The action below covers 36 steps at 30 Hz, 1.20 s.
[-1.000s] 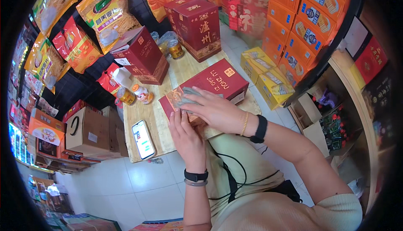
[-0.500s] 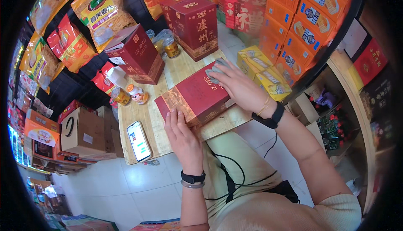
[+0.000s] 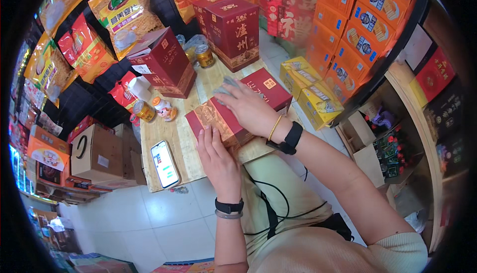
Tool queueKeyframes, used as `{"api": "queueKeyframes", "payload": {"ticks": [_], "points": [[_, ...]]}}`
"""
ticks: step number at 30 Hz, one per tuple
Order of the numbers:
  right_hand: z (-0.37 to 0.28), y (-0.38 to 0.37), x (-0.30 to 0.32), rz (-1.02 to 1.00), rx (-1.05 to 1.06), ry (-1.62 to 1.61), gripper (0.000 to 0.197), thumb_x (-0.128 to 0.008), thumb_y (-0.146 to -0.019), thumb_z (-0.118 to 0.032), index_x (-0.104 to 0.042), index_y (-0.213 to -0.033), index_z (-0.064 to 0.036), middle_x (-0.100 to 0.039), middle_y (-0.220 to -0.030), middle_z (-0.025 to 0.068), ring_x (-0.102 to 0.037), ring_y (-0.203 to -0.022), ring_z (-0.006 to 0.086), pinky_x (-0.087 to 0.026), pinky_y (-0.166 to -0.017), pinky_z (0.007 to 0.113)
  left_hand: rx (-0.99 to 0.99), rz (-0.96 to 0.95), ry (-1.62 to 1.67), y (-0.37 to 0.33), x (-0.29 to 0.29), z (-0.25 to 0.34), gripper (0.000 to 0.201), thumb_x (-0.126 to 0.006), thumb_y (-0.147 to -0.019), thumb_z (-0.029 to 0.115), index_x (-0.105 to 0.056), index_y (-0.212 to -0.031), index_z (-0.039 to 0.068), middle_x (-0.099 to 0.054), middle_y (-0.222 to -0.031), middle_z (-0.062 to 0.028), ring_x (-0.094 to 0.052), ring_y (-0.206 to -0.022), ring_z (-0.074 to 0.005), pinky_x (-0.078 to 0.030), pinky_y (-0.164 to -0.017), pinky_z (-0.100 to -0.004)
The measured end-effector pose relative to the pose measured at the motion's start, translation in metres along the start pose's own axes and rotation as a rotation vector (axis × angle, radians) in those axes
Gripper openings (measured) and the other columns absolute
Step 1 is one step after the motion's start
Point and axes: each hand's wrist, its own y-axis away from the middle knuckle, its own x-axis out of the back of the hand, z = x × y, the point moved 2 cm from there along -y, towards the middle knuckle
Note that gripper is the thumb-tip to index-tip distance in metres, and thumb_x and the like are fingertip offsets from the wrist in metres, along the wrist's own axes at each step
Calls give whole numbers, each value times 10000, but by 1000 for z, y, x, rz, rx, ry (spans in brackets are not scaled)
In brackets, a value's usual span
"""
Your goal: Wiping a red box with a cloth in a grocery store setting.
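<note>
I see a flat dark-red cardboard gift box with gold trim (image 3: 241, 109) lying on the pale wooden tabletop (image 3: 174, 139), right in front of me. Its long axis runs from near-left to far-right. My left hand (image 3: 216, 156) lies flat, fingers spread, against the box's near-left end. My right hand (image 3: 246, 106) rests palm-down on the lid, pressing a small grey cloth (image 3: 226, 87) under the fingertips at the far edge. Neither hand grips the box; both press on it, apart, one at each end of that axis, and the right sits farther along it. A white smartphone (image 3: 165, 164) lies to the left near the table edge, and two small gold-lidded tins (image 3: 154, 110) stand beyond it.
</note>
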Motion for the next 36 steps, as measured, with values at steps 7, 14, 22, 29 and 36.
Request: {"api": "queueKeyframes", "payload": {"ticks": [7,14,22,29,36], "points": [[-28,25,19,-129,103,-123,486,-597,-943,-59,-594,-1427,-94,-530,-1512,172,-432,-1463,461,-407,-1197,516,2,23,3,0,0,1,686,-628,-786,-147,-489,-1443,-9,-496,-1533,-186,-427,-1466,-402,-369,-1228,-500],[-8,51,63,-188,149,-120,453,-605,-978,-65,-584,-1429,-92,-541,-1507,175,-434,-1472,423,-362,-1241,507,13,-17,-45,1,0,-2,657,-695,-826,-79,-482,-1444,-6,-496,-1533,-182,-427,-1472,-396,-393,-1213,-488],[41,52,85,-155,-59,19,445,-566,-1019,-74,-578,-1462,-119,-504,-1554,198,-379,-1506,453,-379,-1227,499,23,-5,-6,-1,-1,1,664,-697,-821,-78,-477,-1444,-9,-488,-1535,-191,-424,-1474,-400,-392,-1215,-489],[41,23,49,-41,-133,99,492,-569,-970,-23,-589,-1455,-109,-511,-1540,209,-393,-1485,487,-383,-1214,512,18,1,18,0,-1,1,672,-622,-794,-148,-484,-1439,-15,-490,-1535,-190,-422,-1478,-397,-386,-1220,-488],[9,3,5,-29,-47,11,501,-578,-929,-3,-599,-1426,-63,-529,-1508,212,-398,-1477,483,-362,-1223,520,9,13,-10,1,-2,-2,663,-597,-790,-142,-491,-1433,-22,-491,-1535,-193,-423,-1477,-396,-389,-1218,-488]]}}
